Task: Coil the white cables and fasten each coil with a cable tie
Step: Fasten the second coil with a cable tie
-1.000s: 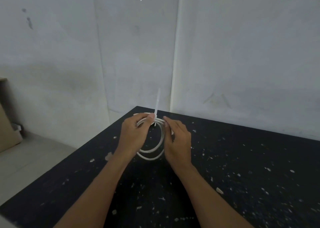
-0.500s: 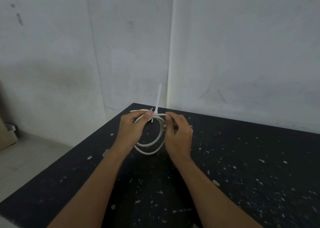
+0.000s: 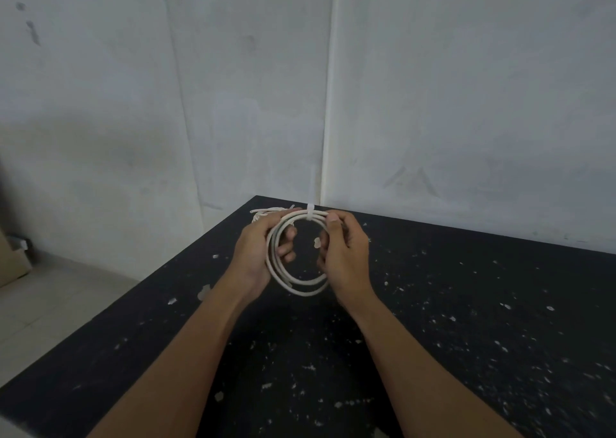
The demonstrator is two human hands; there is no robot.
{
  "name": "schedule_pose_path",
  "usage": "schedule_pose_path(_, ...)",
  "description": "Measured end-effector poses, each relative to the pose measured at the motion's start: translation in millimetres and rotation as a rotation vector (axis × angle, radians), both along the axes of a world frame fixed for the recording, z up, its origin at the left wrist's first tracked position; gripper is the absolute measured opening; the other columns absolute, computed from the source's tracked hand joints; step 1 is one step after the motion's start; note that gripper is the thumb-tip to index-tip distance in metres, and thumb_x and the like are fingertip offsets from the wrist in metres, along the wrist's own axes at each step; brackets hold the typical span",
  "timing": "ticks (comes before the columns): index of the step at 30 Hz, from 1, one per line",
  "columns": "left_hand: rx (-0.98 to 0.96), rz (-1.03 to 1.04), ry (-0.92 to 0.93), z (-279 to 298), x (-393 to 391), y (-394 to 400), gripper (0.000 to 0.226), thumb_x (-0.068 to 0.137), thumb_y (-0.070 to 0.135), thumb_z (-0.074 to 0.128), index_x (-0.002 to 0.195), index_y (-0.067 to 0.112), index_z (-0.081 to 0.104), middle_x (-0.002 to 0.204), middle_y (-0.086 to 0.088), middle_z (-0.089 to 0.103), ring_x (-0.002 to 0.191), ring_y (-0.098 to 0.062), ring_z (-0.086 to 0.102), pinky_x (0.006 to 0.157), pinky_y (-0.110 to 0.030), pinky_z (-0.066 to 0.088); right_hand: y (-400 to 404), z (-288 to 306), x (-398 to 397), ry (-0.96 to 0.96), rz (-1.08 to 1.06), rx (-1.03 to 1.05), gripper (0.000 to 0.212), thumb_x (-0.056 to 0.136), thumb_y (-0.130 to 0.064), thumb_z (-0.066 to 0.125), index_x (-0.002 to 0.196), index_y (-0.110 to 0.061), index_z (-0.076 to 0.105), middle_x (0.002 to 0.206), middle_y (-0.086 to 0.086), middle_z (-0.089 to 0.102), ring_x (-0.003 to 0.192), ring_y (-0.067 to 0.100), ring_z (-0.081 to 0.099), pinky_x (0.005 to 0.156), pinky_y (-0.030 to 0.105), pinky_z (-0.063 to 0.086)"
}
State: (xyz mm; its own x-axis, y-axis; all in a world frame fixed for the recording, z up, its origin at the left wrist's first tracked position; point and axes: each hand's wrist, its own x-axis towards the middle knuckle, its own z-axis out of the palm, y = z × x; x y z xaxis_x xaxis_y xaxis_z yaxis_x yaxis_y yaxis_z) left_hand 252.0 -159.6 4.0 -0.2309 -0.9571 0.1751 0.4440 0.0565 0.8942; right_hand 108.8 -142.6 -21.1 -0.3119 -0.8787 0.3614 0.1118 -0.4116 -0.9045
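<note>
A coil of white cable (image 3: pixel 301 289) is held upright above the black table (image 3: pixel 466 304), facing me as a ring. My left hand (image 3: pixel 258 254) grips the coil's left side, fingers curled through the ring. My right hand (image 3: pixel 345 252) grips its right side, thumb on the top strands. A white cable tie (image 3: pixel 310 212) wraps the strands at the top of the coil, between my two thumbs; its tail is blurred against the wall.
More white cable (image 3: pixel 266 211) lies on the table's far corner behind my left hand. White walls stand close behind the table. The table's left edge drops to a tiled floor (image 3: pixel 50 307). A cardboard box (image 3: pixel 10 261) sits far left.
The coil has turned to face me as an open ring. Both hands have spread to its sides. The tie's long upright tail no longer shows clearly.
</note>
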Motion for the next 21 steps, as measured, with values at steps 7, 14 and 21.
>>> schedule_pose_path(7,-0.018,0.026,-0.225,3,1,0,0.032,0.104,0.024,0.041,0.091,0.011,0.067,0.061,-0.006,0.052,0.041,-0.014,0.033,0.043,-0.025,0.032,1,0,-3,0.05,0.02,0.018,0.024,0.112,-0.022,0.049,0.106,-0.007,0.066,0.066,0.003,0.044,0.052,0.012,0.035,0.044,0.027,0.03)
schedule_pose_path(14,-0.107,0.272,-0.285,3,-1,2,0.033,0.1,0.036,0.065,0.082,0.008,0.069,0.053,0.003,0.03,0.043,-0.011,0.023,0.041,-0.022,0.021,5,7,-7,-0.484,0.423,0.291,0.048,0.11,-0.037,0.036,0.122,-0.007,0.071,0.11,0.021,0.077,0.094,0.03,0.074,0.084,0.044,0.057)
schedule_pose_path(21,-0.05,0.238,-0.084,12,5,4,0.035,0.101,0.037,0.064,0.07,0.021,0.055,0.058,0.004,0.023,0.045,-0.009,0.017,0.041,-0.021,0.014,19,4,-11,-0.2,0.886,0.605,0.04,0.111,-0.018,0.044,0.134,0.01,0.062,0.122,0.022,0.075,0.11,0.033,0.075,0.095,0.046,0.063)
